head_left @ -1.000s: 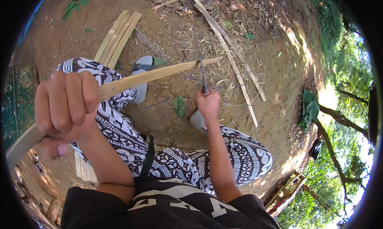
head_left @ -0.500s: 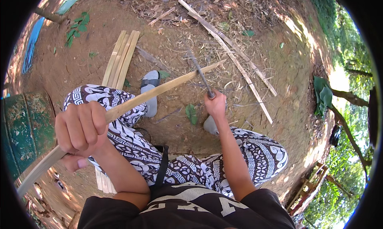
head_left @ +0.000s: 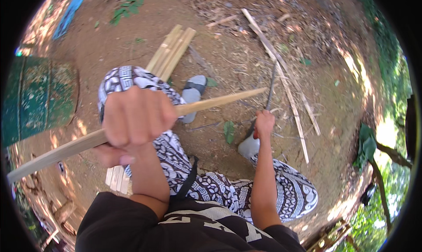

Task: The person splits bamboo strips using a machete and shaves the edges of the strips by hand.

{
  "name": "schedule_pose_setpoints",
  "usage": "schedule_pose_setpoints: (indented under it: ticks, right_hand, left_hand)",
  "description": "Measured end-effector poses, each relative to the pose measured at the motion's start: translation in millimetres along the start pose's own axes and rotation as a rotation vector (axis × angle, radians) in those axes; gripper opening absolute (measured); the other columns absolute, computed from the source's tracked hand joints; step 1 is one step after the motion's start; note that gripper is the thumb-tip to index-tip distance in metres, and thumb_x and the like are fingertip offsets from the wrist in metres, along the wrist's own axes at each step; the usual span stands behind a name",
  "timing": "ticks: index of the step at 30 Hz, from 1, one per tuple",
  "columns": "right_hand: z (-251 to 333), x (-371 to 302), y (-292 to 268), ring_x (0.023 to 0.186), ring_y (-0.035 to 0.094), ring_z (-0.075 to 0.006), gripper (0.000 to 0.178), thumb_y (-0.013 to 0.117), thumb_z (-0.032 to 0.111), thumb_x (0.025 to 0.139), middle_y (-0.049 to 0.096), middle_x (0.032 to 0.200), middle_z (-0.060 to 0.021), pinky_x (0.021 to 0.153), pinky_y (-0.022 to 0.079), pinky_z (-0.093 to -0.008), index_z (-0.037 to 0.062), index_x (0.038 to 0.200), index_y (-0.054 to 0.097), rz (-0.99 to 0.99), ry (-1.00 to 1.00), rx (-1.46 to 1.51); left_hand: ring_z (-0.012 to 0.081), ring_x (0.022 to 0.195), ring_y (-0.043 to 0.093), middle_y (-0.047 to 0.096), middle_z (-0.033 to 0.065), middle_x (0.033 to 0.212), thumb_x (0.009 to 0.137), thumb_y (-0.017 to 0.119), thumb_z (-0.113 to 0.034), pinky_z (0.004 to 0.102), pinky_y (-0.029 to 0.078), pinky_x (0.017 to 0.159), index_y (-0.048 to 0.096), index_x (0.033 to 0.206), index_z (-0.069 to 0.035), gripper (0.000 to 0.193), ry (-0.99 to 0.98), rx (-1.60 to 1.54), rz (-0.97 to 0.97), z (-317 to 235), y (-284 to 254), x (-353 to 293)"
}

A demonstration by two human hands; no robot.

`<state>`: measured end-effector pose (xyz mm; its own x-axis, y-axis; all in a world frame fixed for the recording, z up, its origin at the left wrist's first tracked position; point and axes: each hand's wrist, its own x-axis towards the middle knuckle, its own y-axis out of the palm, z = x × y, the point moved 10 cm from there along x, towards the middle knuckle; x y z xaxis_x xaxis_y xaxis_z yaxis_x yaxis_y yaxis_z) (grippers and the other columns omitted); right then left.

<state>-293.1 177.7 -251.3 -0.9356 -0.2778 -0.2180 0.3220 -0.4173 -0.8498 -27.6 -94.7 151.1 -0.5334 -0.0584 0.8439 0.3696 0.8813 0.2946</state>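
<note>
My left hand [head_left: 140,118] is closed around a long pale bamboo strip [head_left: 220,101], which passes under the palm. The strip slants from the lower left up to a tapered tip on the right. My right hand [head_left: 264,124] grips a long, narrow-bladed knife [head_left: 271,87]. Its dark blade points away from me, just beyond the tip of the strip; whether they touch, I cannot tell. Below the strip are my patterned trousers [head_left: 171,157] and a grey-socked foot in a sandal [head_left: 193,94].
Several bamboo slats [head_left: 169,54] lie beside my left knee. Two thin strips [head_left: 288,87] cross on the ground to the right, among shavings. A rusty green drum [head_left: 39,98] stands at the left. A green leafy thing [head_left: 365,146] hangs by a branch at the right.
The knife has gone from lying across the strip to its tip, and my right hand has moved right. My left hand has moved right with the strip. The whole view has shifted too.
</note>
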Motion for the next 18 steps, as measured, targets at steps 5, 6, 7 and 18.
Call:
schedule_pose_setpoints:
  ticks: [5,6,7,18]
  right_hand:
    - [20.1,-9.4,-2.1,0.074,0.066,-0.0416,0.032,0.056,0.027,0.08,0.065,0.076,-0.0279,0.069,0.049,-0.0505,-0.0027,0.08,0.069,0.102,-0.164,-0.147]
    - [33.8,-14.9,-3.1,0.072,0.066,-0.0382,0.027,0.057,0.024,0.081,0.064,0.071,-0.025,0.067,0.05,-0.049,0.0002,0.078,0.069,0.019,-0.455,-0.309]
    - [31.5,-18.1,-2.5,0.062,0.065,-0.0328,0.024,0.057,0.023,0.082,0.06,0.061,-0.0199,0.06,0.05,-0.0454,0.0024,0.073,0.066,-0.1,-0.54,-0.303]
    - [73.7,-20.0,-28.4,0.084,0.062,-0.0455,0.029,0.057,0.028,0.08,0.066,0.087,-0.0251,0.076,0.047,-0.0533,0.0003,0.08,0.067,0.033,-0.349,-0.194]
  left_hand:
    - [0.0088,0.037,0.033,0.035,-0.0076,0.043,0.063,0.059,-0.011,0.0258,0.026,0.05,0.034,0.049,-0.018,0.029,-0.015,0.023,-0.035,-6.8,9.5,-6.3]
    - [0.0077,0.042,0.035,0.037,-0.008,0.047,0.072,0.064,-0.019,0.0258,0.029,0.055,0.049,0.062,-0.015,0.019,0.002,0.113,-0.343,-4.9,-4.1,-10.1]
    - [0.007,0.045,0.035,0.036,-0.0081,0.049,0.08,0.062,-0.026,0.0254,0.03,0.056,0.053,0.071,-0.012,0.019,-0.037,0.158,-0.471,4.0,-16.3,-13.0]
    - [0.0134,0.047,0.03,0.032,-0.0011,0.049,0.099,0.043,-0.027,0.0312,0.033,0.053,0.039,0.059,-0.013,0.043,0.032,0.252,-1.101,18.4,-80.0,-57.7]
